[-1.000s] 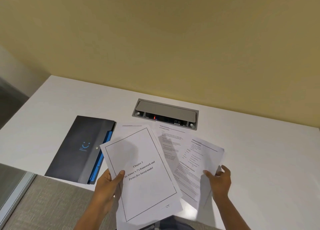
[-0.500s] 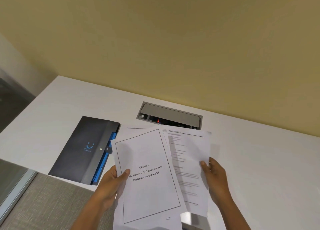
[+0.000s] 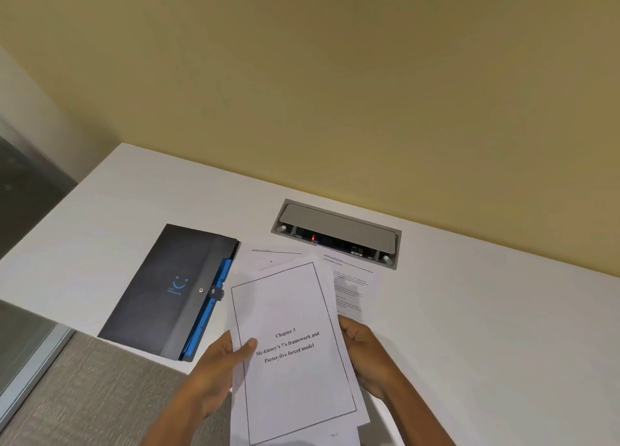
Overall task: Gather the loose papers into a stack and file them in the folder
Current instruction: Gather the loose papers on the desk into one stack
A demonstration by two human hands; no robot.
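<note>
I hold a stack of white papers (image 3: 295,361) above the near edge of the white desk. Its top sheet has a black border and reads "Chapter 3". My left hand (image 3: 218,368) grips the stack's left edge, thumb on top. My right hand (image 3: 364,351) grips the right edge, partly hidden behind the sheets. Two more printed sheets lie flat on the desk behind the stack, one (image 3: 268,261) at the left and one (image 3: 352,284) at the right. The dark grey folder (image 3: 167,288) with blue inner tabs lies shut on the desk to the left, apart from the papers.
A grey cable box (image 3: 339,231) with a lid and a red light is sunk into the white desk (image 3: 486,311) behind the papers. A yellow wall rises behind. A grey fabric panel (image 3: 94,395) runs below the desk's near left edge.
My right hand slid the printed sheets it held leftward under the bordered top sheet, so the fanned pages have closed into one stack. The view shifted slightly.
</note>
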